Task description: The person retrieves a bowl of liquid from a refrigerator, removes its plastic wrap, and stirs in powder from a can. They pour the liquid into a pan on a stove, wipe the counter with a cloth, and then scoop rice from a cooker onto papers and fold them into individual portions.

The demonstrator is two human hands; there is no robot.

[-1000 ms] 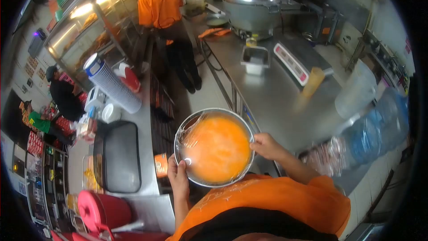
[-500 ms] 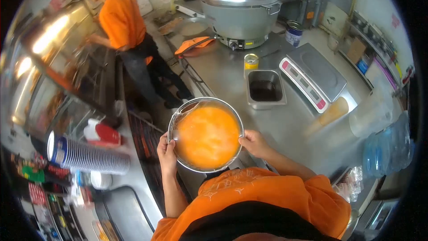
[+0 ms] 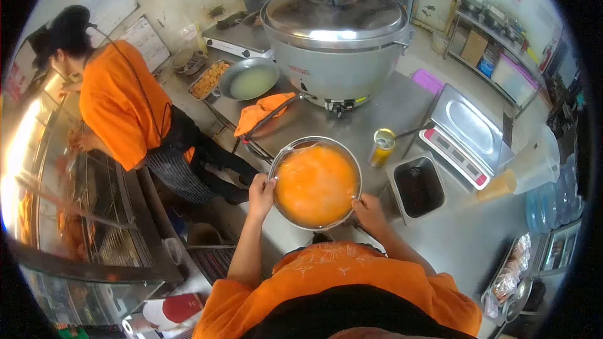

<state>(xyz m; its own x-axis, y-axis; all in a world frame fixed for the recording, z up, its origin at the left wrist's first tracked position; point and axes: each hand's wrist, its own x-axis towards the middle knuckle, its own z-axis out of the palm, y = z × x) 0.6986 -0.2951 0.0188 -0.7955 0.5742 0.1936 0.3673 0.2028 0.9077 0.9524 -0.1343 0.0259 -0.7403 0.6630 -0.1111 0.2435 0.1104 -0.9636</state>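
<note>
Between my two hands is a round metal bowl (image 3: 291,149) filled with bright orange liquid (image 3: 317,185). Clear film seems to stretch over part of it. My left hand (image 3: 260,196) is closed on the bowl's left rim, and my right hand (image 3: 369,212) grips the lower right side. The bowl is held in front of my body, by the steel counter's near left edge. Just right of it on the counter stand a yellow can (image 3: 382,148) and a rectangular metal container (image 3: 424,216) with dark contents.
A large rice cooker (image 3: 333,63) stands ahead, with an orange cloth (image 3: 264,113) and a wok (image 3: 221,91) to its left. A digital scale (image 3: 465,135) sits on the right. A co-worker (image 3: 125,107) stands left, at a lit glass display case (image 3: 94,207).
The rice cooker and counter now look nearer, and my view has shifted. The bowl, still in both hands, appears farther right. The co-worker shows farther left and larger, with hands at the display case.
</note>
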